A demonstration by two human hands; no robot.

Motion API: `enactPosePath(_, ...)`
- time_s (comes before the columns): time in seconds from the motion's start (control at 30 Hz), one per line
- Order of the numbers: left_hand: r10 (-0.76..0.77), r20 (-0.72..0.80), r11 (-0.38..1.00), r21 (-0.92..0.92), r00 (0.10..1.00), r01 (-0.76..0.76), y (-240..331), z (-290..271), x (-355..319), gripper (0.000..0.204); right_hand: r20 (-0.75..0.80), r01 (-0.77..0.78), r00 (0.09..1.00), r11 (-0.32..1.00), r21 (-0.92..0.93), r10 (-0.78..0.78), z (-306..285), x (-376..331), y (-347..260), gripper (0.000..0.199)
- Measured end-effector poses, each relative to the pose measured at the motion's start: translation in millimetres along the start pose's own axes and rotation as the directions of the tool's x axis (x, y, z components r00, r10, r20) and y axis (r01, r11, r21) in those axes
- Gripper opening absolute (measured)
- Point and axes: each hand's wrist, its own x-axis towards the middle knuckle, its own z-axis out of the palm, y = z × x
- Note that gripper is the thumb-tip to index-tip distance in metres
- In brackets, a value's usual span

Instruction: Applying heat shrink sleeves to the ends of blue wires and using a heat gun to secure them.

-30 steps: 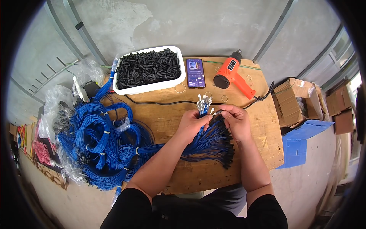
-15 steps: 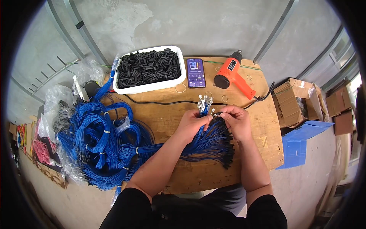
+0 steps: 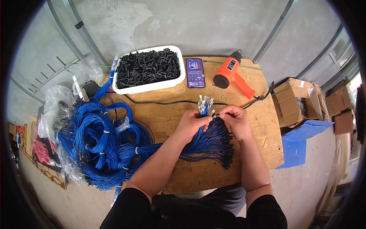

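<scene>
My left hand (image 3: 191,125) is closed round a bundle of blue wires, whose silvery crimp terminals (image 3: 205,103) stick up above the fist. To its right, my right hand (image 3: 236,121) pinches a small black sleeve (image 3: 217,115) between thumb and fingertips, close to a single terminal (image 3: 213,112) beside the left thumb. Whether the sleeve is on that wire I cannot tell. Below both hands, more blue wires (image 3: 207,142) fan out to the right, their ends covered by black sleeves (image 3: 227,152).
Behind the hands stand a white tub (image 3: 182,81) of black sleeves, a phone (image 3: 196,72) and an orange heat gun (image 3: 233,74). A black cord (image 3: 164,102) crosses the wooden table (image 3: 263,126). Coiled blue wire bundles (image 3: 100,137) cover the left side. Cardboard boxes (image 3: 295,99) stand at right.
The fingers of my right hand have shifted slightly, and the black sleeve they pinch sits a little lower and nearer my left thumb. My left hand keeps its hold.
</scene>
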Motion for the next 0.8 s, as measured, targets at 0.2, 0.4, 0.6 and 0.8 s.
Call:
enactPosePath(0.2, -0.004, 0.003, 1.0, -0.011, 1.0, 0.004, 0, -1, 1, 0.01, -0.004, 0.021, 1.0, 0.999, -0.03, -0.021, 0, 1, 3, 0.006)
enactPosePath(0.4, 0.02, -0.038, 1.0, 0.014, 0.999, -0.019, -1, -1, -1, 0.01, -0.047, 0.004, 0.999, 1.0, 0.009, -0.004, 12, -1, -8, 0.007)
enactPosePath(0.6, 0.076, -0.041, 0.991, 0.111, 0.996, -0.071, -2, 2, -1, 0.008, -0.088, -0.077, 0.993, 0.993, 0.087, 0.084, 7, -1, -2, 0.008)
enactPosePath(0.8, 0.086, -0.033, 0.99, 0.117, 0.996, -0.082, -3, 1, -1, 0.008, -0.12, -0.038, 0.992, 0.999, 0.017, 0.039, 9, -2, -1, 0.007)
